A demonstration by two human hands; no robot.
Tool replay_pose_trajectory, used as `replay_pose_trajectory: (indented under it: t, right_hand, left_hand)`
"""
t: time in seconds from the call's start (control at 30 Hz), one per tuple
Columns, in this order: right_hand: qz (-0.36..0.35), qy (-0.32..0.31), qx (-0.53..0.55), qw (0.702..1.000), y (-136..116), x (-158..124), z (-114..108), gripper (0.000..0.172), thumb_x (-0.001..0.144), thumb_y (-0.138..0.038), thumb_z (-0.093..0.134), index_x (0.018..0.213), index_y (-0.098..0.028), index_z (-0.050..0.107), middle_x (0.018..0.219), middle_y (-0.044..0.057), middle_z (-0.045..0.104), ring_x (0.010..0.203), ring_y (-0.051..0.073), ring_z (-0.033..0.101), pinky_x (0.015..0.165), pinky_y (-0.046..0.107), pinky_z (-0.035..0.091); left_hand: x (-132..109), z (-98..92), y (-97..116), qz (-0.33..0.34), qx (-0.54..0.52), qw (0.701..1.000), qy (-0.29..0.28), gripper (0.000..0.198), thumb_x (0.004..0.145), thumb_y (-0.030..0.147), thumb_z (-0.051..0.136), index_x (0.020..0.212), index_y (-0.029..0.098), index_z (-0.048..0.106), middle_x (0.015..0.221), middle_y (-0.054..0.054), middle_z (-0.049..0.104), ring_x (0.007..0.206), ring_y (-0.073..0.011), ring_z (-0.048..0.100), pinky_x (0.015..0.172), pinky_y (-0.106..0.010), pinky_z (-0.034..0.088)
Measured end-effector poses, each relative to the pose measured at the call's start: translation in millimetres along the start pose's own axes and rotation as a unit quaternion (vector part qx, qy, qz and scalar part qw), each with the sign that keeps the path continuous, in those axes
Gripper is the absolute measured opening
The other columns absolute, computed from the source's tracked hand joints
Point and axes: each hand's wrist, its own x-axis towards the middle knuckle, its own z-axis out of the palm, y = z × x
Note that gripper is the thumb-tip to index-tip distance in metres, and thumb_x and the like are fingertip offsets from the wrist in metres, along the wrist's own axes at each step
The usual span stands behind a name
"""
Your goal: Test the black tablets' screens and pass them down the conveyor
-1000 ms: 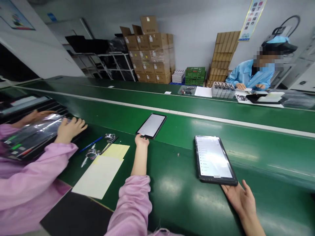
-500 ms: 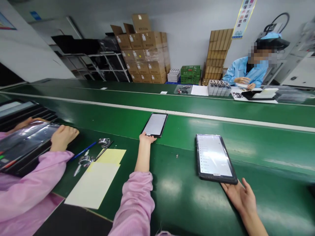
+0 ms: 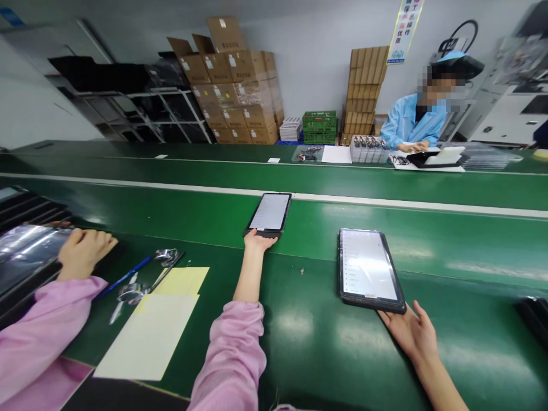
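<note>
Left hand [image 3: 258, 241], centre of frame: the thumb now lies over the near edge of the far tablet [image 3: 270, 212], where a second ago fingertips only met that edge. The hand is clamped there, by the look of it, fingers below. The tablet's near side shows a thicker dark band than before, so that end is probably raised; I read this as contact turned into a hold. Right hand [image 3: 414, 338], lower right: palm up, thumb free, fingers running under the near tablet [image 3: 369, 265], right of centre, much as before. Fingertips hidden; cannot tell whether they grip or merely support. View has swung, bringing more of a dark object [image 3: 533, 321] in at the right edge; cut off, unidentified. Glare washes out the near tablet's list; text unreadable on both. At left, a co-worker's hand [image 3: 85, 251] rests by glossy film [image 3: 25, 246], also cropped.
</note>
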Motion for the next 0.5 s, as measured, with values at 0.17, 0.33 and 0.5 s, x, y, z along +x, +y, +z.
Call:
replay_pose_trajectory:
  t: [0.17,0.33,0.5]
  right_hand:
    - [-0.002,-0.001,0.008,1.000,0.4,0.1,0.4,0.052,0.076,-0.049,0.074,0.121,-0.026,0.064,0.115,0.010,0.072,0.113,0.031,0.065,0.110,0.056,0.042]
    - [0.000,0.010,-0.004,1.000,2.1,4.7,-4.6,0.042,0.073,-0.041,0.079,0.109,-0.025,0.067,0.110,0.008,0.074,0.110,0.029,0.067,0.109,0.053,0.044]
    - [-0.017,0.002,-0.058,0.998,9.2,4.0,-1.0,0.033,0.070,-0.029,0.086,0.097,-0.020,0.069,0.103,0.008,0.075,0.106,0.026,0.069,0.107,0.049,0.046]
  left_hand:
    - [0.3,-2.7,-3.8,-0.075,0.038,0.996,-0.015,0.017,0.098,0.028,0.045,0.096,0.020,0.060,0.094,-0.006,0.063,0.093,-0.0193,0.062,0.089,-0.040,0.052]
    - [-1.4,7.4,-21.7,-0.081,0.072,0.994,-0.026,0.024,0.096,0.036,0.057,0.109,0.016,0.059,0.115,-0.009,0.063,0.105,-0.0222,0.062,0.091,-0.044,0.053]
    - [-12.1,13.3,-47.4,-0.022,0.087,0.995,-0.048,0.006,0.097,0.030,0.049,0.095,0.026,0.051,0.113,-0.002,0.066,0.115,-0.0213,0.063,0.096,-0.052,0.053]
